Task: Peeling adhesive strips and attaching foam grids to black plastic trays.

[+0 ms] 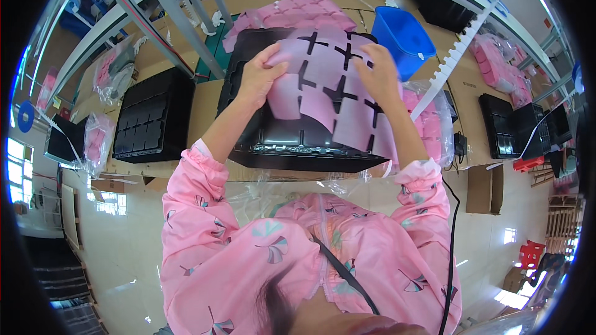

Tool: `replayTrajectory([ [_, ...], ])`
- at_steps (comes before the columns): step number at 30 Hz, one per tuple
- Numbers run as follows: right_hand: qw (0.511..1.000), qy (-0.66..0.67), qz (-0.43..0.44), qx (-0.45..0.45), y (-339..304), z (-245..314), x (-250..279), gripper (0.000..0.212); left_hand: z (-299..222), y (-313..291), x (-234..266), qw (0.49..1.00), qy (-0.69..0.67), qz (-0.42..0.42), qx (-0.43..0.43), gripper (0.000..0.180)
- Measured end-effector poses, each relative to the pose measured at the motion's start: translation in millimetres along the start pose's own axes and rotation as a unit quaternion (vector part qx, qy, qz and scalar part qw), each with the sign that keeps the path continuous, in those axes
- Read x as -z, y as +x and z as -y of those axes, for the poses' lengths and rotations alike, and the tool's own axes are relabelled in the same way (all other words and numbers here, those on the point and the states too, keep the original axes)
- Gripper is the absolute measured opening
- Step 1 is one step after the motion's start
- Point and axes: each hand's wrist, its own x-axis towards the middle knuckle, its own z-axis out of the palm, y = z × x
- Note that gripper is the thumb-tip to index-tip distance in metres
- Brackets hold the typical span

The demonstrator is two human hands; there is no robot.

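A thin pink sheet (352, 127) with cross-shaped cutouts spreads over a black plastic crate (273, 142) in front of me. The crate's dark surface shows through the openings, and one lower flap of the sheet curls. At the sheet's upper left edge, my left hand (256, 80) pinches it between thumb and fingers. My right hand (380, 77) is closed on its upper right part, the bent fingers slightly blurred. Part of the sheet hangs down beneath my right wrist, past the crate's right side.
More pink sheets (298, 7) lie behind the crate. A blue bin (397, 37) stands at the back right, near a bagged pink stack (428, 124). Another black crate (155, 115) is to the left. A metal post (186, 18) rises at the back left. A black cable (456, 229) hangs on the right.
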Motion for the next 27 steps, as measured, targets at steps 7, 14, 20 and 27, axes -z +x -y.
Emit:
replayTrajectory([
  [7, 0.981, -0.107, 0.033, -0.160, -64.1, -21.2, 30.8, 0.059, 17.8, -7.0, 48.3, 0.999, -0.005, -0.023, 0.022, 0.055],
  [14, 0.966, -0.013, 0.078, -0.244, -69.6, -14.8, 27.8, 0.061, 14.7, -18.6, 65.0, 0.997, 0.011, -0.016, 0.072, 0.061],
  [20, 0.975, -0.048, 0.084, -0.198, -69.9, -15.2, 22.3, 0.056, 9.7, -31.7, 71.1, 0.997, 0.041, -0.015, 0.058, 0.061],
  [27, 0.982, -0.094, 0.106, -0.126, -68.6, -15.7, 18.0, 0.046, 12.4, -40.9, 78.3, 0.990, 0.110, -0.018, 0.083, 0.054],
])
